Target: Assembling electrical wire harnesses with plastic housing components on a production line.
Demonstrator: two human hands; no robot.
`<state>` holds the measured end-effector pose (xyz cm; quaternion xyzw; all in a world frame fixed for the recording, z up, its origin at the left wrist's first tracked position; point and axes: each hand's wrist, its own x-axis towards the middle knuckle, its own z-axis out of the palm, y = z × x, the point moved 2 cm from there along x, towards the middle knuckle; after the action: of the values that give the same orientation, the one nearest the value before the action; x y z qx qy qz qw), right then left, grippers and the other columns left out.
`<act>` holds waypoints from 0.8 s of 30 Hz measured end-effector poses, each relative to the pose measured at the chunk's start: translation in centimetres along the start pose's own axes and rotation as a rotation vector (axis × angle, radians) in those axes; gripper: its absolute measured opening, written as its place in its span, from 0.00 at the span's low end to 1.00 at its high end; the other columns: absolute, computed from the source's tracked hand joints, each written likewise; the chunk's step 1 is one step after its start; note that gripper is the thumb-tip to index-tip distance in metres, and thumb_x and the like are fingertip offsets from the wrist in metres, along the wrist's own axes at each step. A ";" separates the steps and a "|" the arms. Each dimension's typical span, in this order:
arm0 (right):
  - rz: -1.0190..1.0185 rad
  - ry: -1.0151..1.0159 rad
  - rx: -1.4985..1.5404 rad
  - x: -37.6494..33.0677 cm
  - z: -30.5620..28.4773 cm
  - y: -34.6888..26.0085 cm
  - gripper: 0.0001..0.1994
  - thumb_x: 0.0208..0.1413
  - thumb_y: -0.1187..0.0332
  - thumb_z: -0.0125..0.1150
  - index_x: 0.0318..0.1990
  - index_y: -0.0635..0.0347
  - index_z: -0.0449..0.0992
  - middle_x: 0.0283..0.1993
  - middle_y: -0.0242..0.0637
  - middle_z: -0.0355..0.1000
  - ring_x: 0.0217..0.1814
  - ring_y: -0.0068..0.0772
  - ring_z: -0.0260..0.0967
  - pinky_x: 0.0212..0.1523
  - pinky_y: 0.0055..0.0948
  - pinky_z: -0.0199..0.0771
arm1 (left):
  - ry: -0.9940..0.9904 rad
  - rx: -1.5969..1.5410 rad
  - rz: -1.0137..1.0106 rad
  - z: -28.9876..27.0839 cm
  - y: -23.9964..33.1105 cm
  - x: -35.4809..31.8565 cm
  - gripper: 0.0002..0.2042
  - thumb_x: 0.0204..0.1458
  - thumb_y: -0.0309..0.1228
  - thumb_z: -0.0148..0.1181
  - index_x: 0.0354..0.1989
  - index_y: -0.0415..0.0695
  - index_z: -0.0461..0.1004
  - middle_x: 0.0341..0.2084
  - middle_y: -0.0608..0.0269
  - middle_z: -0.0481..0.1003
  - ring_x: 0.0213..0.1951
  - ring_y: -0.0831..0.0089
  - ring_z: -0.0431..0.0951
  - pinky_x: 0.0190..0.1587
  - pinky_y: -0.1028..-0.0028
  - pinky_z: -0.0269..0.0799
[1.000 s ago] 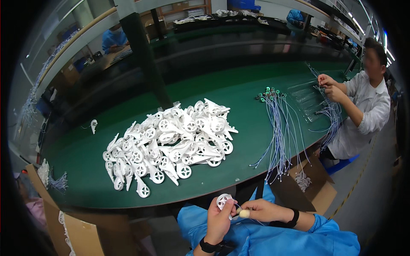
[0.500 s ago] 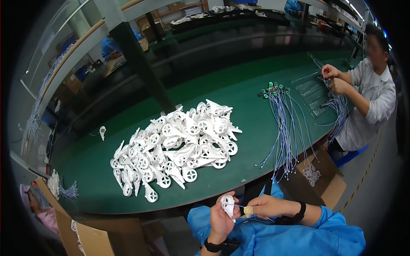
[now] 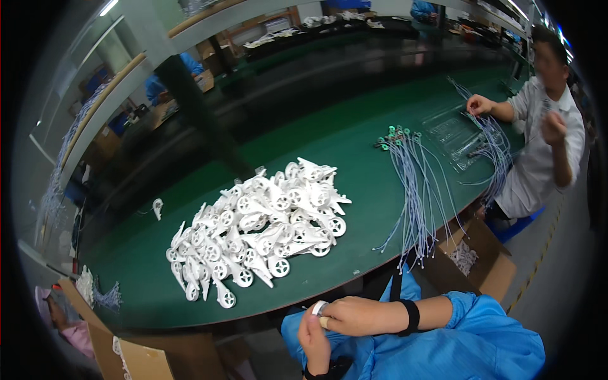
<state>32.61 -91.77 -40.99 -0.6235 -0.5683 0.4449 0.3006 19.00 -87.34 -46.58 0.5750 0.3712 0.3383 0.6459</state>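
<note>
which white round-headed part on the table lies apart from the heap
The lone white part left of the heap; the others lie piled together.

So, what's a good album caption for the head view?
Left hand holds a white part, right hand against it, before a green table with piled white pieces and thin wires.

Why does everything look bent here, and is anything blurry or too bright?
Head view: the fisheye lens bows the edge of the green table and leaves a black rim; head view again: the co-worker's raised hand is smeared, probably by motion; also head view: the strip light at upper left glares, and the heaped white parts look bright.
</note>
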 end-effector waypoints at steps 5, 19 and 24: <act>-0.049 -0.141 0.054 0.5 0.6 -3.6 0.15 0.60 0.60 0.46 0.36 0.66 0.70 0.34 0.52 0.71 0.37 0.54 0.70 0.38 0.45 0.68 | 0.210 -0.404 -0.139 -1.8 0.8 0.0 0.19 0.64 0.37 0.36 0.40 0.34 0.71 0.30 0.59 0.73 0.33 0.74 0.73 0.38 0.75 0.70; -0.142 0.282 -0.014 2.0 -0.3 -4.4 0.15 0.58 0.62 0.55 0.46 0.64 0.73 0.34 0.43 0.70 0.33 0.33 0.68 0.34 0.28 0.68 | 0.076 -1.028 -0.507 -5.1 -2.7 -0.4 0.24 0.60 0.53 0.36 0.50 0.47 0.65 0.18 0.66 0.63 0.14 0.81 0.56 0.15 0.81 0.49; -0.443 0.551 0.035 0.4 -0.6 -5.9 0.21 0.57 0.76 0.50 0.59 0.68 0.61 0.39 0.41 0.63 0.37 0.31 0.63 0.39 0.25 0.65 | 0.006 -1.390 -0.622 -6.5 -6.7 -1.1 0.22 0.59 0.51 0.38 0.45 0.47 0.70 0.24 0.58 0.69 0.24 0.70 0.65 0.29 0.71 0.63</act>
<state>30.53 -90.32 -35.61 -0.5764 -0.5796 0.1937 0.5425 12.86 -85.78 -53.58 -0.0959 0.2196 0.2981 0.9240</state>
